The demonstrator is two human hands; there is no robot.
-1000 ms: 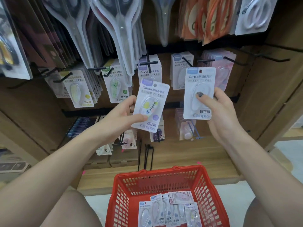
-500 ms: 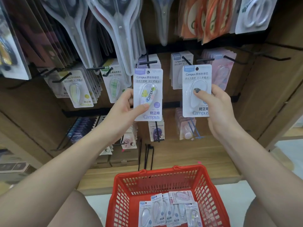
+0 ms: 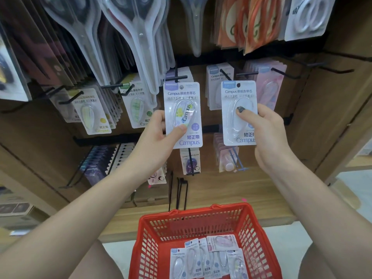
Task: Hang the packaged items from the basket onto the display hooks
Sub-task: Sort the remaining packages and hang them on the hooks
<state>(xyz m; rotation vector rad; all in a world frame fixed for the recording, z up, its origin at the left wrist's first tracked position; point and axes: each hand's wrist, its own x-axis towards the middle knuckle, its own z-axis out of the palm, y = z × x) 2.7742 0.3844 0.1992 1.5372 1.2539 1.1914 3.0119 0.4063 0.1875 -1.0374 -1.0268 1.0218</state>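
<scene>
Two packaged correction tapes are held up in front of the display, one in each hand. Compared with a second ago, the left hand (image 3: pixel 159 131) has raised its purple-labelled packet (image 3: pixel 182 114) and turned it from tilted to upright, so its top now sits right at the tip of a black display hook (image 3: pixel 176 77); whether the hook has entered the hanging hole cannot be told. The thumb presses the front of the packet and the fingers curl behind its left edge. The right hand (image 3: pixel 267 133) has lifted its blue-labelled packet (image 3: pixel 238 112) a little higher; the thumb pinches the clear blister on the front and the fingers wrap behind. Its hanging hole is visible and free of any hook, and it sits just left of a pink stack of packets (image 3: pixel 270 87) on the far wall.

One red basket (image 3: pixel 203 222) stands near the bottom, between the person's knees. About six more packets (image 3: pixel 207 258) lie overlapping in it; the exact count is unclear because they cover one another and the lower ones are cut off by the frame edge.

Six hooks in the middle row carry stacks of similar packets or jut out bare, though blur makes the far right ones hard to judge. Packaged scissors (image 3: pixel 138 37) hang above, their tops cut off.
</scene>
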